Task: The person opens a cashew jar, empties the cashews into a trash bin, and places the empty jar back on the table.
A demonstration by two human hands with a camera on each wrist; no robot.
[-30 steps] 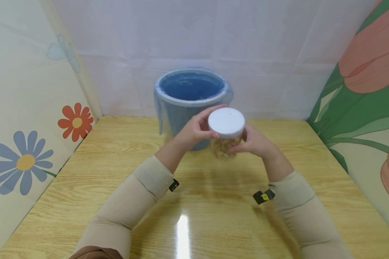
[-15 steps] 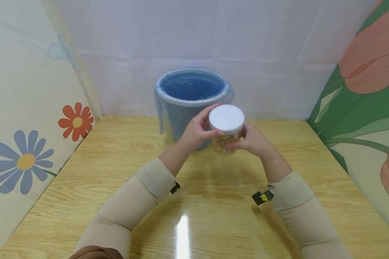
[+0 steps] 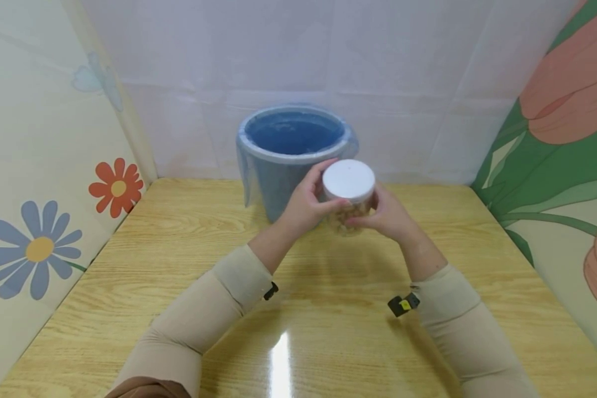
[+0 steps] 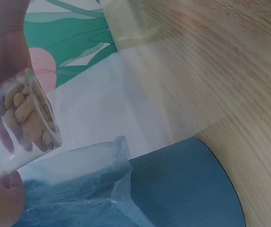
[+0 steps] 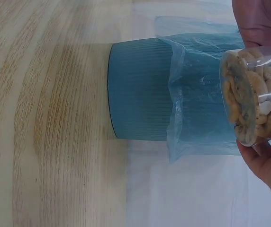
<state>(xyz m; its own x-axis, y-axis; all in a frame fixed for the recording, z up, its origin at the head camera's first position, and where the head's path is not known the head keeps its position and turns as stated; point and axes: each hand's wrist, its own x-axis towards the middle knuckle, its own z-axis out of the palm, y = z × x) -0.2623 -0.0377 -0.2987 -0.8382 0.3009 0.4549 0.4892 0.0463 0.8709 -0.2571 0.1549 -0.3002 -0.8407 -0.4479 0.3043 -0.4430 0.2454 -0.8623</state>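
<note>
In the head view, a clear jar (image 3: 341,220) with a white round lid (image 3: 349,179) is held above the table, in front of the bucket's right side. Curved tan nuts (image 5: 263,94), apparently cashews, show through its wall in the right wrist view. My left hand (image 3: 305,202) grips the jar's top at the lid, thumb across the near side of the rim. Lower down, my right hand (image 3: 390,213) grips the jar's body from the right, with the thumb in front. The lid is on the jar. Fingers behind the jar are partly hidden.
A blue bucket (image 3: 283,182) lined with a thin translucent bag (image 5: 176,99) stands at the back of the wood-grain table (image 3: 328,342). A white sheet (image 3: 403,94) hangs behind it. Flower-printed panels (image 3: 40,138) flank the table on both sides.
The jar has risen slightly. My left hand has shifted a little to the right, its thumb sliding further round the lid's near edge. The right hand stays nearly in place.
</note>
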